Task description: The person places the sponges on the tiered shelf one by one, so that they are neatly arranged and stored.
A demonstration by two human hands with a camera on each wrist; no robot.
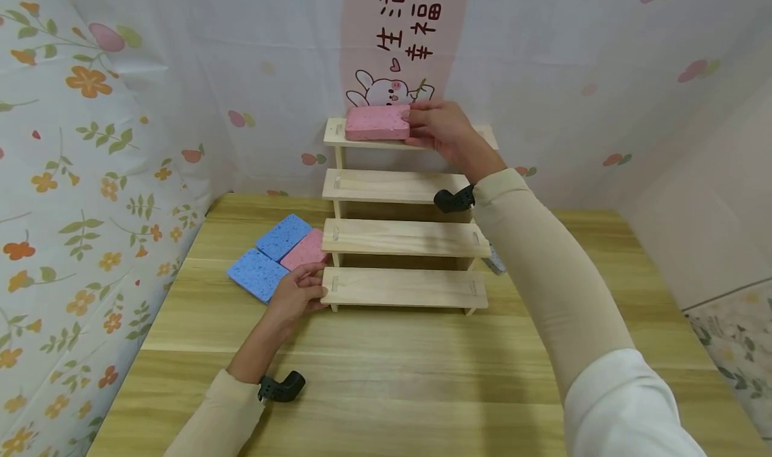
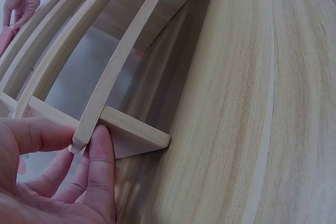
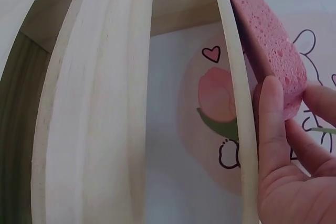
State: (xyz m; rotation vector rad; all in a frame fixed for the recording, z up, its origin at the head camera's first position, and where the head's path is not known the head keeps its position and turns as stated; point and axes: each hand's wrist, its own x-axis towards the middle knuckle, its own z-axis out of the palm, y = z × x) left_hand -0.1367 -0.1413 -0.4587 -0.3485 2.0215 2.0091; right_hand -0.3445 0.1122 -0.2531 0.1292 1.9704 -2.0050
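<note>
A tiered wooden rack stands on the table, its step-like shelves rising toward the back. On the left part of the top shelf is a pink sponge. My right hand pinches that sponge at its right end; in the right wrist view the thumb presses one face of the pink sponge and fingers lie on the other side. Down at the front, my left hand grips the left end of the lowest shelf. The left wrist view shows thumb and fingers pinching the board's corner.
Left of the rack, two blue sponges and another pink sponge lie on the wooden table. A grey piece shows partly behind the rack's right side. A printed cloth hangs close behind the rack.
</note>
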